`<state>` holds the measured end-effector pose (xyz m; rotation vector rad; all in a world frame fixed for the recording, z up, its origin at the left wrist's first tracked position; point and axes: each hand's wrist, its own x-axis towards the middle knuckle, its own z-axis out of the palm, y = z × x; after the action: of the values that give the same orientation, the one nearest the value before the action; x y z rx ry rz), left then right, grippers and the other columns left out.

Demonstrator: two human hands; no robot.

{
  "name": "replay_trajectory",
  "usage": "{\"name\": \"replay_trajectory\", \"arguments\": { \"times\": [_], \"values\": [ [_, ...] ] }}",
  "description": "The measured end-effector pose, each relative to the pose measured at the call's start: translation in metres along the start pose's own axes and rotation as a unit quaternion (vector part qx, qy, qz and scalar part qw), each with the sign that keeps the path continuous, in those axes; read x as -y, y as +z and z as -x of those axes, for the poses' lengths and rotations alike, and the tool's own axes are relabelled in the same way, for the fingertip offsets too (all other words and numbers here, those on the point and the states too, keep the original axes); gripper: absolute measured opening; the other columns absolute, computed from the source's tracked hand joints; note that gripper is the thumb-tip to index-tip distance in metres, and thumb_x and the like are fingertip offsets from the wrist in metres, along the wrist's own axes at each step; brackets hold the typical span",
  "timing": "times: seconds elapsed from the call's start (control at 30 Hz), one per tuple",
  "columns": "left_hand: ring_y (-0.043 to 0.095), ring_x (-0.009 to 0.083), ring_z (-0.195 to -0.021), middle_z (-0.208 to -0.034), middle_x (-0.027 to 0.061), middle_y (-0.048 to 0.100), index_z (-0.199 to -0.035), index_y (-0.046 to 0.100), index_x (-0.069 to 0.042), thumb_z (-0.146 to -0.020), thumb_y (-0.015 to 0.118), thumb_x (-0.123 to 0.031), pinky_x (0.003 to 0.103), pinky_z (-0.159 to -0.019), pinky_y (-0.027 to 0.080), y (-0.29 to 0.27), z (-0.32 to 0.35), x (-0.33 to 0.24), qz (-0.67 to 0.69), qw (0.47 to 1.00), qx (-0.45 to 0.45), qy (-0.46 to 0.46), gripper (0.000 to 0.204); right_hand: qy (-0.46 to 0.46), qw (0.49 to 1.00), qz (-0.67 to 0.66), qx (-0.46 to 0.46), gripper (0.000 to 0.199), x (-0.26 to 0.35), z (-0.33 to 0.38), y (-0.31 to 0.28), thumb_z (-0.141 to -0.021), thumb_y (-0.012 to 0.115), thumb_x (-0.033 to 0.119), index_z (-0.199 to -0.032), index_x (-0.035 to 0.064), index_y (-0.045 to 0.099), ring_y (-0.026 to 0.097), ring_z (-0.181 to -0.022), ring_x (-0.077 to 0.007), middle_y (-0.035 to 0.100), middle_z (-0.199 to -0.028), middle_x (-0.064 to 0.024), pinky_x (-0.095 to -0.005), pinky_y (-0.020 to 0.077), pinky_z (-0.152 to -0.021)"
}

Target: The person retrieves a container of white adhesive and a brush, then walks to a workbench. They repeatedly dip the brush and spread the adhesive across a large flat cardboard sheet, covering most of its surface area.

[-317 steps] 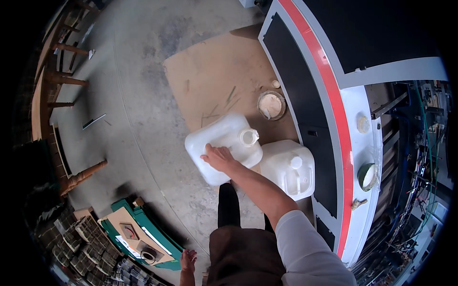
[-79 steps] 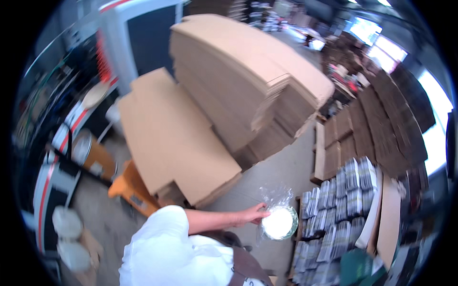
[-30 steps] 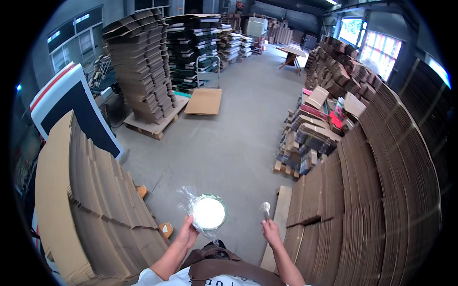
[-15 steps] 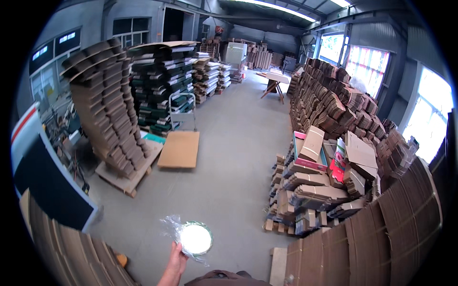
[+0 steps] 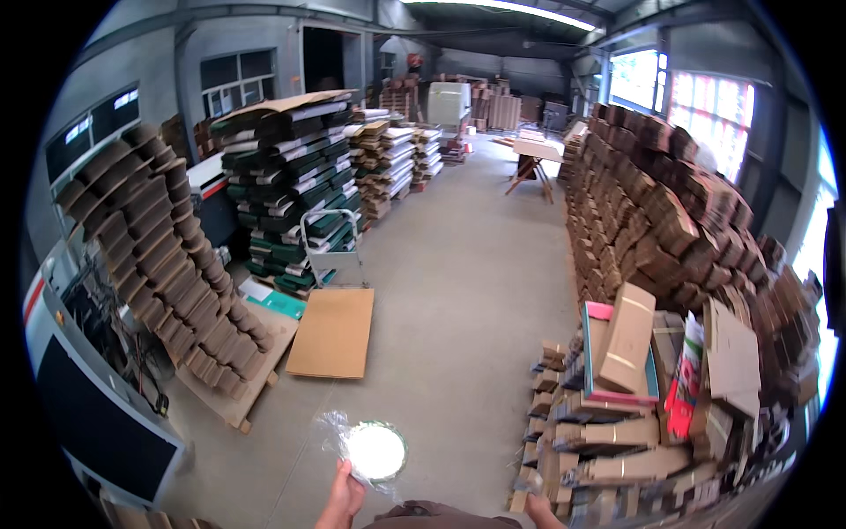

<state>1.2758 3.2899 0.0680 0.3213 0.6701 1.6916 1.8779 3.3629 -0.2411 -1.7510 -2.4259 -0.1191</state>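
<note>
My left hand [image 5: 348, 492] is closed on the edge of a round, flat roll [image 5: 377, 450], bright white with a green rim. Crumpled clear plastic film [image 5: 332, 432] hangs off its left side and over part of the edge. The white face is so overexposed that its detail is lost. At the lower edge my right hand [image 5: 538, 506] shows only in part, in front of the cardboard stacks on the right, and its fingers are too blurred to read.
A flat cardboard sheet [image 5: 330, 335] lies by a hand cart [image 5: 331, 256]. On the left, curved cardboard stacks [image 5: 167, 264] stand on a pallet. Bundled cardboard [image 5: 608, 436] and an open pink-edged box [image 5: 589, 353] line the right. A trestle table [image 5: 538, 150] stands farther on.
I have moved forward: the flat sheet and the right-hand stacks look nearer. My left hand still holds the roll. My right hand has come into view at the lower edge.
</note>
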Motion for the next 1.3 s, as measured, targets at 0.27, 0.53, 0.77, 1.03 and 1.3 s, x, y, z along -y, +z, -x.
{"name": "replay_trajectory", "arguments": {
  "times": [0.27, 0.53, 0.77, 1.03, 1.3],
  "values": [
    [0.045, 0.024, -0.13, -0.143, 0.0069, 0.045, -0.141, 0.033, -0.013, -0.099, 0.05, -0.029, 0.047, -0.104, 0.041, -0.015, -0.192, -0.063, -0.089, 0.983, -0.154, 0.05, 0.048, 0.217, 0.753, -0.6, 0.16, 0.031, 0.258, -0.523, -0.094, -0.097, 0.055, 0.032, -0.088, 0.0029, 0.062, 0.049, -0.044, -0.0142, 0.05, -0.056, -0.0036, -0.0322, 0.0395, -0.039],
    [0.048, 0.0222, -0.128, -0.14, 0.0058, 0.048, -0.143, 0.031, -0.013, -0.1, 0.051, -0.027, 0.046, -0.104, 0.041, 0.041, -0.492, -0.089, -0.101, 0.992, -0.072, 0.029, 0.05, 0.419, 0.744, -0.469, 0.226, 0.023, 0.075, -0.567, 0.059, -0.095, 0.056, 0.03, -0.088, 0.0091, 0.058, 0.05, -0.043, -0.0147, 0.049, -0.054, -0.002, -0.0343, 0.0404, -0.039],
    [0.047, 0.0212, -0.13, -0.144, 0.0057, 0.046, -0.145, 0.03, -0.012, -0.099, 0.052, -0.029, 0.044, -0.106, 0.04, 0.091, -0.741, -0.082, -0.08, 0.996, -0.04, 0.009, 0.054, 0.64, 0.6, -0.432, 0.212, 0.019, 0.038, -0.668, 0.01, -0.095, 0.056, 0.029, -0.091, 0.0105, 0.057, 0.045, -0.042, -0.0138, 0.044, -0.055, -0.0005, -0.0336, 0.0373, -0.038],
    [0.051, 0.0205, -0.126, -0.139, 0.0036, 0.051, -0.143, 0.035, -0.015, -0.097, 0.057, -0.036, 0.044, -0.102, 0.043, 0.132, -0.976, -0.069, -0.057, 0.994, -0.095, 0.014, 0.056, 0.606, 0.606, -0.493, 0.151, 0.015, -0.052, -1.0, 0.086, -0.094, 0.057, 0.027, -0.093, 0.0121, 0.055, 0.04, -0.042, -0.0128, 0.039, -0.055, 0.0012, -0.0328, 0.0338, -0.037],
    [0.05, 0.0196, -0.126, -0.14, 0.0026, 0.049, -0.143, 0.035, -0.017, -0.095, 0.059, -0.038, 0.045, -0.1, 0.044, 0.146, -1.203, -0.099, -0.076, 0.985, -0.138, 0.07, 0.058, 0.375, 0.584, -0.718, 0.045, 0.019, 0.022, -1.508, 0.104, -0.097, 0.058, 0.03, -0.095, 0.012, 0.051, 0.035, -0.042, -0.0105, 0.038, -0.057, 0.0023, -0.0287, 0.0306, -0.037]
  ]
}}
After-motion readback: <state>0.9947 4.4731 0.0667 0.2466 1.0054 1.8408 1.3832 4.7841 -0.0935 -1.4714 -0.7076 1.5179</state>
